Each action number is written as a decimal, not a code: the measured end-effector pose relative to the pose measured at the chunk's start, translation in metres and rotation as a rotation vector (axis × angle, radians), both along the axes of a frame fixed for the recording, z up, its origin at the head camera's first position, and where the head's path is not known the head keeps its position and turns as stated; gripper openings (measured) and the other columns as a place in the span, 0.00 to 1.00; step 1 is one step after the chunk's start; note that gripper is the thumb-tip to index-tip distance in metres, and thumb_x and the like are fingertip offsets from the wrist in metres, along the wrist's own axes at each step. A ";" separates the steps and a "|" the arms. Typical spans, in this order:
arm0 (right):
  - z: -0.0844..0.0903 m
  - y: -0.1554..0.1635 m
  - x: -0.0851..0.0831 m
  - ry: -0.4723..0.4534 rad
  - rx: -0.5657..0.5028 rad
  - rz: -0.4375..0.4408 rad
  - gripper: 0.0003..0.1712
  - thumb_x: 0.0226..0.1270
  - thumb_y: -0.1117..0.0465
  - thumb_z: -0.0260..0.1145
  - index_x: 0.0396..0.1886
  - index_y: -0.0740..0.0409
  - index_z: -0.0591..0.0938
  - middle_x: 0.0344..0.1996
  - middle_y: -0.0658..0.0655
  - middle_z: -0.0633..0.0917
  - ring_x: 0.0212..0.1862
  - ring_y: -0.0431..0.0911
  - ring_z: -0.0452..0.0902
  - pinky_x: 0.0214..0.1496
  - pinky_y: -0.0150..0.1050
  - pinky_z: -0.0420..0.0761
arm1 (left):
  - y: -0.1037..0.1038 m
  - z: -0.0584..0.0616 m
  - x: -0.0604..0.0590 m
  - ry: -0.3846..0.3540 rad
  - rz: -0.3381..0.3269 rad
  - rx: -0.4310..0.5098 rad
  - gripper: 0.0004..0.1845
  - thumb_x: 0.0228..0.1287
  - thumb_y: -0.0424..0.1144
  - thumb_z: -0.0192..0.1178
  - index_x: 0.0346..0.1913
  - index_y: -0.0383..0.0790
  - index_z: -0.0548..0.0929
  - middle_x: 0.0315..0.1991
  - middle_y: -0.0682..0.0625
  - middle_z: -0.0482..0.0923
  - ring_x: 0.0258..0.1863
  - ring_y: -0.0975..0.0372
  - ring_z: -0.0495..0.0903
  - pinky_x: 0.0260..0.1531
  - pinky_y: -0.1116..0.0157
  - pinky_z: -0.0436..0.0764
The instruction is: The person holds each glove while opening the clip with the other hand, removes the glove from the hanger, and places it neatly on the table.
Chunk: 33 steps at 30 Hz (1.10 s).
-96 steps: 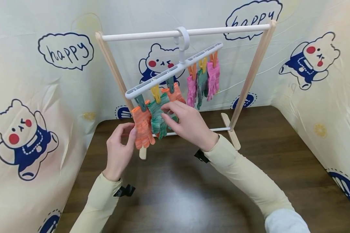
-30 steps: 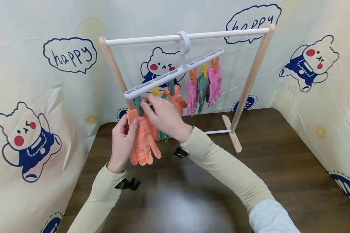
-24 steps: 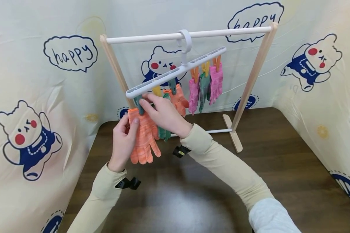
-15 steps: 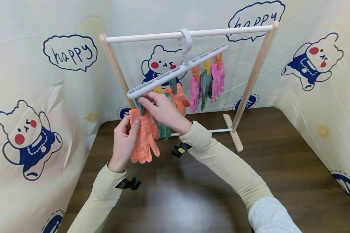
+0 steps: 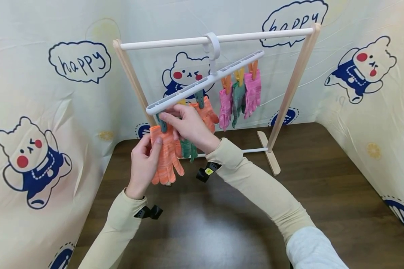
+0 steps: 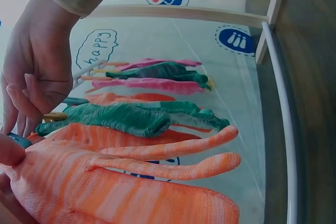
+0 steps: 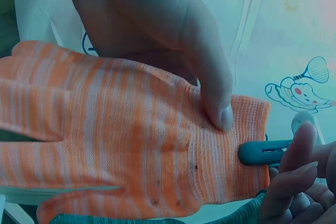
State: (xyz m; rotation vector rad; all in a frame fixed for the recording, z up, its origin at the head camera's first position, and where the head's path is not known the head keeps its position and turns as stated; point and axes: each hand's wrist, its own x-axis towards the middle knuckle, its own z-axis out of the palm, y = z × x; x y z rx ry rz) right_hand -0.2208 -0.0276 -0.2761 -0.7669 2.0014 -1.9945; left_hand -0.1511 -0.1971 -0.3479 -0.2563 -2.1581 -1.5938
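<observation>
An orange striped knit glove [image 5: 168, 155] hangs by its cuff from a dark green clothespin [image 7: 260, 153] at the near left end of a grey hanger [image 5: 185, 93]. My left hand [image 5: 143, 160] pinches the glove near the cuff, thumb in front and fingers behind. My right hand [image 5: 193, 125] holds the clothespin's upper part between thumb and fingers, just under the hanger bar. Partly behind that hand hang a green glove [image 6: 121, 119] and a second orange glove [image 5: 208, 114], the latter on another dark green clothespin [image 5: 199, 100].
The hanger hooks over the white top rod [image 5: 262, 34] of a wooden rack [image 5: 293, 89] standing on a dark wood table [image 5: 323, 179]. On its far half hang two pink gloves [image 5: 252, 91] and a green one [image 5: 238, 101]. A printed cloth [image 5: 357, 123] surrounds the table.
From beside the gloves, my left hand has taken hold of the front orange glove and turned it flat. My right hand has moved left to the clothespin; the last second shows only slight shifts.
</observation>
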 end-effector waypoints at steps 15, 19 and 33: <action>0.000 -0.003 0.002 -0.007 -0.023 -0.065 0.20 0.79 0.60 0.64 0.65 0.59 0.82 0.34 0.57 0.84 0.16 0.43 0.65 0.22 0.35 0.69 | -0.003 -0.004 0.001 0.006 -0.005 -0.027 0.16 0.80 0.40 0.57 0.60 0.32 0.82 0.41 0.42 0.83 0.32 0.61 0.80 0.32 0.72 0.82; 0.000 -0.003 0.002 -0.017 -0.020 -0.074 0.20 0.79 0.60 0.64 0.65 0.59 0.82 0.38 0.57 0.85 0.17 0.43 0.64 0.22 0.33 0.68 | -0.004 -0.005 0.002 0.002 -0.003 -0.041 0.16 0.80 0.41 0.58 0.60 0.33 0.82 0.41 0.43 0.83 0.33 0.60 0.79 0.32 0.71 0.82; -0.001 -0.001 0.000 -0.068 -0.036 -0.074 0.20 0.77 0.60 0.66 0.65 0.57 0.83 0.37 0.52 0.85 0.24 0.41 0.66 0.25 0.31 0.65 | -0.004 -0.007 0.003 -0.011 -0.013 -0.079 0.16 0.80 0.39 0.57 0.60 0.33 0.82 0.42 0.40 0.84 0.34 0.62 0.80 0.34 0.72 0.83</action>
